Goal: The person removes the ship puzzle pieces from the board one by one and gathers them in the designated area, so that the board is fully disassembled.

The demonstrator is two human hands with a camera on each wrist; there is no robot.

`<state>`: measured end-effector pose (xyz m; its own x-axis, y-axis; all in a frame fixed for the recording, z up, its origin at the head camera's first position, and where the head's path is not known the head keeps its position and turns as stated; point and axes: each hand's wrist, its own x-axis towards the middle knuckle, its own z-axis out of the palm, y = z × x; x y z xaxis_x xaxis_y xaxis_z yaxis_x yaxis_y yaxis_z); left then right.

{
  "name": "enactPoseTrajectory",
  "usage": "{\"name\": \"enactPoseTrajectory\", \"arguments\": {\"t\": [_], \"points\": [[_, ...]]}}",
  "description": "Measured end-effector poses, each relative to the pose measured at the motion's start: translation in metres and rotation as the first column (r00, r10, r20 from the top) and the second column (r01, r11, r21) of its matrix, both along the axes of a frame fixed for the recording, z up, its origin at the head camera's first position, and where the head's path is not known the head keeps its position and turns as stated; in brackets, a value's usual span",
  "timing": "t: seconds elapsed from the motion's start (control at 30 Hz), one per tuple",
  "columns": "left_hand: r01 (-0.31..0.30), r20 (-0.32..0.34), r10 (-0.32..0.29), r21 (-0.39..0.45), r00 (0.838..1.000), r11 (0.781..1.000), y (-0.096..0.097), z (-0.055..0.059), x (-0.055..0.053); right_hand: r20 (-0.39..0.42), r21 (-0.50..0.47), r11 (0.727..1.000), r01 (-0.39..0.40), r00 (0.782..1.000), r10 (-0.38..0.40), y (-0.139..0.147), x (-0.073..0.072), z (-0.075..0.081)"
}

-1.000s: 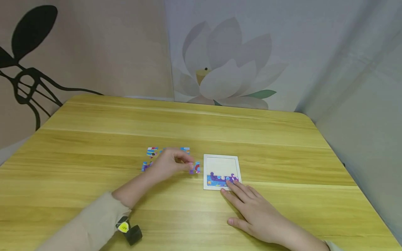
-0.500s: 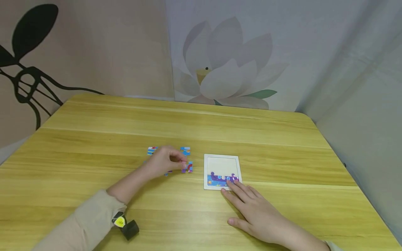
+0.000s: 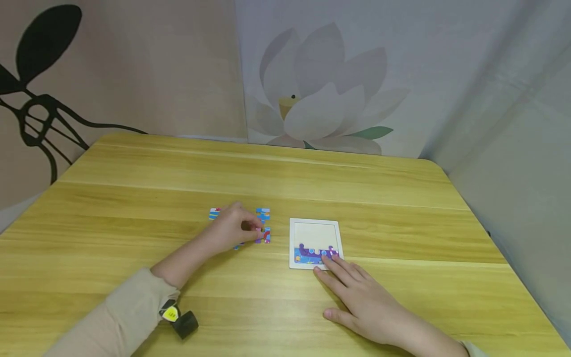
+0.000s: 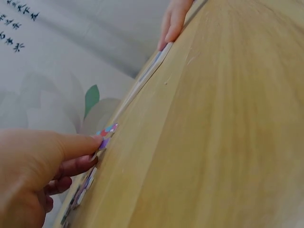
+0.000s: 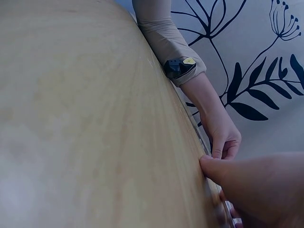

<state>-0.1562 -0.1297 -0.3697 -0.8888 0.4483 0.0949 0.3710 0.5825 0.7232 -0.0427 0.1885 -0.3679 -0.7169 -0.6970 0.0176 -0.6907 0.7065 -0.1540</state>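
My left hand (image 3: pixel 232 228) is over the loose pieces left of the frame. Its thumb and forefinger pinch a jigsaw puzzle piece (image 3: pixel 267 235) with red, blue and purple on it, low at the tabletop. In the left wrist view that piece (image 4: pixel 107 133) shows at the thumb tip. My right hand (image 3: pixel 363 302) lies with fingers extended, the fingertips on the near edge of a white-rimmed puzzle tray (image 3: pixel 292 244). Along the tray's near side runs a row of fitted purple and blue pieces (image 3: pixel 308 256), partly under those fingertips; the upper part shows bare pale backing.
Loose puzzle pieces lie around my left hand: a blue one (image 3: pixel 263 214) behind it and a striped one (image 3: pixel 214 213) farther left. Others are partly hidden beneath the hand. The wooden table (image 3: pixel 401 213) reaches back to a curtain with a printed flower (image 3: pixel 321 94).
My left hand has shifted left with the red and purple piece, away from the tray, then slowed almost to a stop. My right hand has stayed on the tray.
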Motion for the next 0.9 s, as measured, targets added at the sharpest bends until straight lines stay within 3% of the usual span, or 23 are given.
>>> {"name": "enactPoseTrajectory", "arguments": {"t": [0.23, 0.4, 0.7, 0.9], "points": [[0.005, -0.145, -0.022, -0.116, 0.989, 0.993, 0.0014, 0.0015, 0.0027, 0.009, 0.001, 1.0, 0.004, 1.0, -0.004, -0.0002, -0.0005, 0.0002], [0.013, -0.212, -0.037, -0.115, 0.977, 0.993, 0.0002, -0.0006, 0.0022, 0.015, -0.005, 1.0, 0.009, 1.0, -0.009, 0.0, -0.0002, 0.0004], [0.018, -0.148, -0.029, -0.072, 0.988, 0.997, -0.0002, -0.0006, -0.0004, 0.036, -0.031, 0.999, 0.039, 0.999, -0.038, -0.0008, -0.0021, -0.0011], [0.003, -0.093, -0.002, 0.008, 0.996, 1.0, 0.0033, 0.0026, -0.0017, 0.021, -0.05, 0.997, 0.052, 0.998, -0.051, -0.0004, -0.0038, -0.0022]]}}
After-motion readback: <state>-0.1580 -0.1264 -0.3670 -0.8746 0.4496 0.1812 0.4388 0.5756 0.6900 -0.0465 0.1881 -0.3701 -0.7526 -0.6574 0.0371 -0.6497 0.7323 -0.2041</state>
